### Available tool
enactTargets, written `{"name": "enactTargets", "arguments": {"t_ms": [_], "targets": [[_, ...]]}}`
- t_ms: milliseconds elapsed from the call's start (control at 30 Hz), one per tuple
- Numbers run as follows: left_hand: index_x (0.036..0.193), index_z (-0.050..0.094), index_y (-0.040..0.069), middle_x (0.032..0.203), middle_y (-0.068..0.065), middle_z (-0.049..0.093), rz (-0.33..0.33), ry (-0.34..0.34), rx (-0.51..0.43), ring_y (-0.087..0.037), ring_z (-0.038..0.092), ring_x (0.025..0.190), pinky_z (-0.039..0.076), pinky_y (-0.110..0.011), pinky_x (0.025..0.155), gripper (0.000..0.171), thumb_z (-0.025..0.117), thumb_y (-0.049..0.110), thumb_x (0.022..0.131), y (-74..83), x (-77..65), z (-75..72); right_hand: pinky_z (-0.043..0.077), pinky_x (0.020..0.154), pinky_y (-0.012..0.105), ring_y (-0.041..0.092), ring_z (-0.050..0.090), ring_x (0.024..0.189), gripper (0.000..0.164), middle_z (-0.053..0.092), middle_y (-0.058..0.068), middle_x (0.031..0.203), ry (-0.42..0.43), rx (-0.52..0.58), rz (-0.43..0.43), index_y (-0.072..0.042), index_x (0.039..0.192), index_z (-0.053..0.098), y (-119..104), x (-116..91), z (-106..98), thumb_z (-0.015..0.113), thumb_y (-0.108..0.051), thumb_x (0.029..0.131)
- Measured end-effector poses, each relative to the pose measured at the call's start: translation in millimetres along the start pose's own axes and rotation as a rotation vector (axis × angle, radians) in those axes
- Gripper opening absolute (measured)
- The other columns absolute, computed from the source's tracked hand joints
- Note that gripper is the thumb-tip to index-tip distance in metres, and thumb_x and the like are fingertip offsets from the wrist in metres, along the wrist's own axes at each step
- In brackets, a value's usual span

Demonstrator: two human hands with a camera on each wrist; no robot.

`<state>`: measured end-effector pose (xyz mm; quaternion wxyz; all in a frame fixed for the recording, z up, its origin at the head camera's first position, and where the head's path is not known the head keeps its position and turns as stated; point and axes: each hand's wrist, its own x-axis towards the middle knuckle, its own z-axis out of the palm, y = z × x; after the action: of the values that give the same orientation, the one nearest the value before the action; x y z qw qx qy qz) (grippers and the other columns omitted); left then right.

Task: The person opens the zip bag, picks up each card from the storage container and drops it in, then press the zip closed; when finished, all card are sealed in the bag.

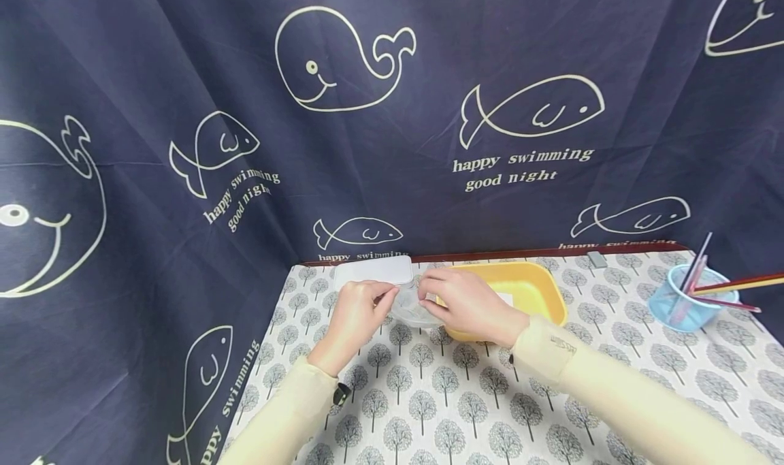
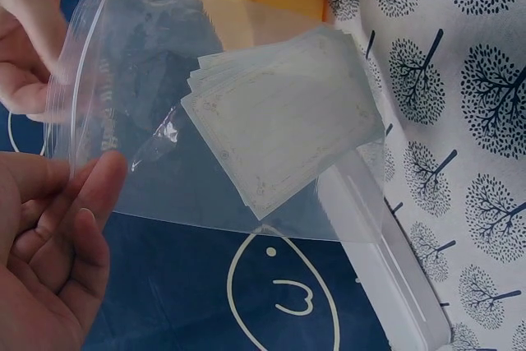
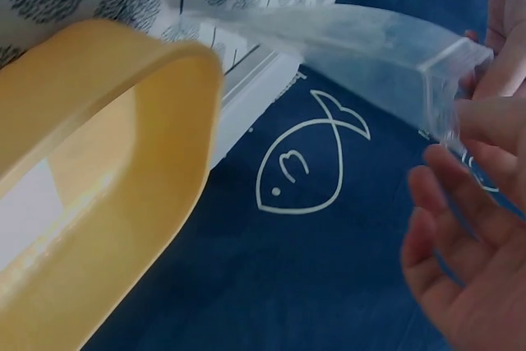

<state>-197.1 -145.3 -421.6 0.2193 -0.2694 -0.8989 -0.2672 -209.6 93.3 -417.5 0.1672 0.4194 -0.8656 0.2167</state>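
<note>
A clear zip-seal plastic bag hangs between my two hands, its seal edge upward. Several pale printed cards lie fanned inside it, as the left wrist view shows. My left hand pinches one end of the seal edge between thumb and index finger. At the other end, my right hand grips the same edge, its remaining fingers loosely bent. Just beyond the right hand stands a yellow plastic basin, with something white in it. The right forearm passes in front of the basin's near side.
Behind the left hand lies a white flat box. A blue basket with pens and sticks stands at the right. Near the back edge sits a small grey block. A dark blue curtain hangs behind the tree-patterned tablecloth.
</note>
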Motion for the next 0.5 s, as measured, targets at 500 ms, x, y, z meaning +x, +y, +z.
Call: {"name": "enactTargets", "arguments": {"t_ms": [500], "targets": [[0.095, 0.083, 0.012, 0.087, -0.002, 0.079, 0.001, 0.003, 0.000, -0.006, 0.070, 0.069, 0.059, -0.022, 0.069, 0.012, 0.072, 0.014, 0.099, -0.2, -0.1, 0.0, 0.055, 0.077, 0.035, 0.012, 0.062, 0.086, 0.009, 0.068, -0.010, 0.093, 0.066, -0.060, 0.092, -0.020, 0.096, 0.073, 42, -16, -24, 0.078, -0.013, 0.093]]}}
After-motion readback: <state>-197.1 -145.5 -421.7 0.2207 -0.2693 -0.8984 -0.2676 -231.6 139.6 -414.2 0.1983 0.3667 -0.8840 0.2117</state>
